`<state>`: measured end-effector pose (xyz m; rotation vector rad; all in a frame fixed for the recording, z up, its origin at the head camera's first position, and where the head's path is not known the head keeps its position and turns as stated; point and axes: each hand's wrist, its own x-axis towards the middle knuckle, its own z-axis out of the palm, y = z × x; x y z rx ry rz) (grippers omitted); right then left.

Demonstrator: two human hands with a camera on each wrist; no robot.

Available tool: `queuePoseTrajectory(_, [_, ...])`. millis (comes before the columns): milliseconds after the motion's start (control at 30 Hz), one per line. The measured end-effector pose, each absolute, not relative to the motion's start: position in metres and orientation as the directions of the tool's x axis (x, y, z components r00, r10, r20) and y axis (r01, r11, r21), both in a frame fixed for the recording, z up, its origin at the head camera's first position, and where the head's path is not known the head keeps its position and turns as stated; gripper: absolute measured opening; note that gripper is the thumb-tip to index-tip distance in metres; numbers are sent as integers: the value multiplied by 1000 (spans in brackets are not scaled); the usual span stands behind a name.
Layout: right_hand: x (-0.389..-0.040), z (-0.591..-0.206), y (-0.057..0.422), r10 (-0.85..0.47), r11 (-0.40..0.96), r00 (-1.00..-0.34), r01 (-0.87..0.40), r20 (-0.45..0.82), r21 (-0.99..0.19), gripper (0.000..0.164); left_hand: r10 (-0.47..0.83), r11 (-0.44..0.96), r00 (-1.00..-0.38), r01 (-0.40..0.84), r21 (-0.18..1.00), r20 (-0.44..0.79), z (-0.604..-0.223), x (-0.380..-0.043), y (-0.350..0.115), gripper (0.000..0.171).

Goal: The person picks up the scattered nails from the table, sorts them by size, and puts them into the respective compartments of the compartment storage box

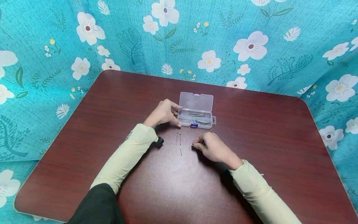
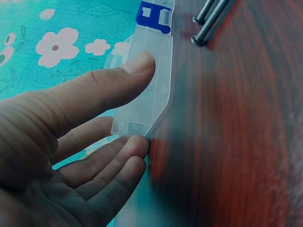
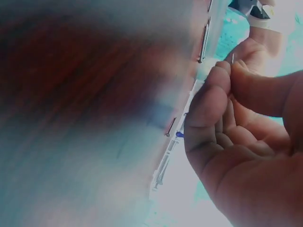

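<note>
A clear plastic box (image 1: 185, 125) stands on the table with its lid (image 1: 195, 102) raised at the back. Several nails (image 1: 197, 114) lie in its compartments. My left hand (image 1: 165, 112) grips the box's left end, thumb along the front wall and fingers round the end. Between thumb and fingertips, my right hand (image 1: 213, 147) pinches a thin nail (image 3: 233, 57); most of it is hidden. Two longer nails (image 1: 180, 139) lie side by side in front of the box, with a shorter nail (image 1: 181, 152) below them. Another nail (image 1: 198, 132) lies just beyond my right hand.
A blue latch (image 1: 194, 125) sits on the box's front, and a hanging tab (image 1: 214, 120) juts from its right end. The dark red wooden table (image 1: 126, 90) reaches back to a blue flowered cloth (image 1: 184, 37).
</note>
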<state>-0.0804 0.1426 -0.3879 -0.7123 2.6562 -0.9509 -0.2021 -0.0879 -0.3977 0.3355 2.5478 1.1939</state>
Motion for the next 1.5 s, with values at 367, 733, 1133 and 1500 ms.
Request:
queuePoseTrajectory(367, [-100,-383,136,-417,612,-908,-245,-43,-752,18,340,618,-925,83,782,-170,-399,-203,-88,78])
queuePoseTrajectory(733, [-122,-384,129,-360,608,-933,-224,-14,-761,18,342,612,-923,75,787,-178,-398,-203,-87,78])
queuePoseTrajectory(1133, [-136,-382,123,-317,649,-948,-205,-16,-732,20,346,609,-919,66,790,-189,-396,-203,-88,80])
queuePoseTrajectory(1500, [-152,-384,115,-285,711,-958,-215,4,-669,22,353,602,-916,68,796,-189,-397,-204,-89,79])
